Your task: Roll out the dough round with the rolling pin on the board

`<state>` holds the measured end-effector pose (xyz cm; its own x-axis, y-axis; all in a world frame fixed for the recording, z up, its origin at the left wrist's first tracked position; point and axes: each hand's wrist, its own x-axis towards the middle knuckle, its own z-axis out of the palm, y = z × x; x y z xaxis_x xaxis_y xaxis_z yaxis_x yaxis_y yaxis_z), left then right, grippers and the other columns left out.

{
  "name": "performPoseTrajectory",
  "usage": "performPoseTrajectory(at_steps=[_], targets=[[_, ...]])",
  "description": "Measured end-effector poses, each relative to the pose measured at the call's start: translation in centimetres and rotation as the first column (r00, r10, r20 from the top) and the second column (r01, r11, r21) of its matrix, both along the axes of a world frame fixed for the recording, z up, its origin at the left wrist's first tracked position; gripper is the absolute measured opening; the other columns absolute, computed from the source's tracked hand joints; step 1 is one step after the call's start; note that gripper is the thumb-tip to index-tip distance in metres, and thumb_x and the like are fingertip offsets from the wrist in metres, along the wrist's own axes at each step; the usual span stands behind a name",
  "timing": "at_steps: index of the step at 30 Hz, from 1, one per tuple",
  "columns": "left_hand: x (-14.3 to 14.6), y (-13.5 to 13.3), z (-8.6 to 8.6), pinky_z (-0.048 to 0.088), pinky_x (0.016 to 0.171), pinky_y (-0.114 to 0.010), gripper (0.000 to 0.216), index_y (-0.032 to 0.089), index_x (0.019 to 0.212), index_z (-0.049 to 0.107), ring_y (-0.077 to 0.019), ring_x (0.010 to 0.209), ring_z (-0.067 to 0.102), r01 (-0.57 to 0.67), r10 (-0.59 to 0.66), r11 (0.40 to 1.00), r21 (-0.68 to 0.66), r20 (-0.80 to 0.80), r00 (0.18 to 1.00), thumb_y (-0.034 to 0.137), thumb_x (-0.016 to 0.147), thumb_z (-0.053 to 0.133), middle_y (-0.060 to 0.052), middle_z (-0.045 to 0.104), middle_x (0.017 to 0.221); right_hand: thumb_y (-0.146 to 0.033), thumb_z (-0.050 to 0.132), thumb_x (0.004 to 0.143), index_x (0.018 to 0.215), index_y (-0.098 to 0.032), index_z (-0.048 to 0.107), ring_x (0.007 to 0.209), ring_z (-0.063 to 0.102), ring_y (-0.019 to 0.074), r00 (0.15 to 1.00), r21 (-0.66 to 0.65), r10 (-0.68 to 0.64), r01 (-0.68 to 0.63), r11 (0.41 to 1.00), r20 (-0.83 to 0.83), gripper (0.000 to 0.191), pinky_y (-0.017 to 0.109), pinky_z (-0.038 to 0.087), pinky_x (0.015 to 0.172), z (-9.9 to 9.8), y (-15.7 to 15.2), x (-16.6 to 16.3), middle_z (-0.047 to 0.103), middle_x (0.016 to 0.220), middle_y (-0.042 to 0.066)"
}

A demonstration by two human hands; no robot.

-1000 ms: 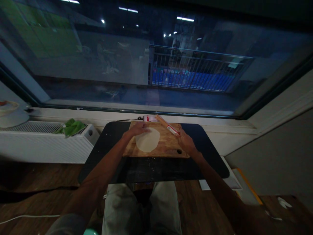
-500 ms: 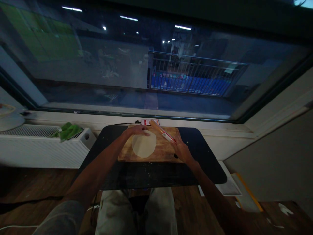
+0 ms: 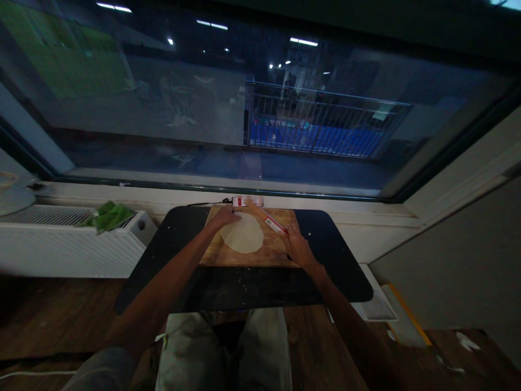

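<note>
A round flat disc of pale dough (image 3: 243,237) lies on a wooden cutting board (image 3: 220,252) set on a small black table (image 3: 171,260). My left hand (image 3: 224,216) rests on the far left edge of the dough, fingers laid flat. My right hand (image 3: 296,247) is at the board's right side, closed on the near end of a thin wooden rolling pin (image 3: 265,219) with a red and white label. The pin slants up and left across the dough's far right edge.
A small red and white object (image 3: 244,201) lies on the sill behind the board. A white radiator (image 3: 61,239) with a green cloth (image 3: 106,216) stands at left. A large dark window fills the back. A white tray (image 3: 378,309) sits on the floor at right.
The view shifted slightly. Both hands and the pin stay at the dough, and the pin's far end has slid a little left over its edge.
</note>
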<state>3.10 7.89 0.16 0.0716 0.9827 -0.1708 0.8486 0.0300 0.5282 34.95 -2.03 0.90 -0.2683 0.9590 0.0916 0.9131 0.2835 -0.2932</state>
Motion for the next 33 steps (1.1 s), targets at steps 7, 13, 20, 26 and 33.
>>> performPoseTrajectory(at_steps=[7,13,20,26,33], targets=[[-5.2,-7.3,-0.7,0.058,0.065,-0.026,0.033,0.018,0.097,0.079,-0.0243,0.079,0.081,-0.109,0.105,0.968,-0.225,-0.026,0.994,0.051,0.094,0.073,-0.009,0.084,0.088,-0.036,0.055,0.115,0.145,-0.023,0.069,0.131,0.067,0.0298,0.967,0.039,0.150,-0.161,0.986,0.204,0.035,0.040,0.052,0.116,-1.2,-0.5,-2.5,0.072,0.140,0.015],[-7.2,-8.3,1.8,0.062,0.074,-0.028,0.035,0.019,0.104,0.079,-0.0249,0.090,0.083,-0.164,0.150,0.977,-0.139,-0.105,0.983,0.049,0.105,0.060,-0.010,0.086,0.099,-0.039,0.049,0.119,0.142,-0.018,0.070,0.131,0.066,0.0298,0.938,0.046,0.274,-0.289,0.956,0.212,0.037,0.042,0.054,0.113,-1.1,-1.1,-5.8,0.072,0.140,0.017],[-1.3,-9.6,-1.5,0.046,0.127,-0.047,0.047,0.016,0.148,0.067,-0.0309,0.152,0.060,0.207,-0.047,0.904,0.374,-0.395,0.918,0.033,0.115,0.039,-0.018,0.068,0.157,-0.046,0.049,0.119,0.135,-0.019,0.072,0.127,0.064,0.0305,0.886,0.096,0.351,-0.395,0.914,0.302,0.039,0.044,0.051,0.111,-1.5,-1.4,-7.9,0.072,0.136,0.016],[-1.2,-10.3,-3.5,0.039,0.131,-0.059,0.056,0.012,0.158,0.061,-0.0370,0.156,0.055,0.211,0.028,0.845,0.492,-0.434,0.900,0.036,0.115,0.034,-0.022,0.066,0.159,-0.048,0.042,0.120,0.161,-0.017,0.057,0.134,0.057,0.0350,0.961,0.250,0.122,-0.185,0.951,0.248,0.054,0.052,0.045,0.113,-2.0,-1.8,-9.3,0.067,0.150,0.019],[-1.1,-8.5,-2.5,0.038,0.130,-0.064,0.059,0.010,0.160,0.057,-0.0399,0.158,0.050,0.153,0.063,0.870,0.469,-0.413,0.908,0.037,0.115,0.030,-0.023,0.063,0.160,-0.043,0.040,0.119,0.165,-0.019,0.054,0.140,0.053,0.0370,0.980,0.305,-0.005,-0.057,0.951,0.197,0.054,0.056,0.038,0.119,-1.4,1.0,-10.4,0.066,0.153,0.019]])
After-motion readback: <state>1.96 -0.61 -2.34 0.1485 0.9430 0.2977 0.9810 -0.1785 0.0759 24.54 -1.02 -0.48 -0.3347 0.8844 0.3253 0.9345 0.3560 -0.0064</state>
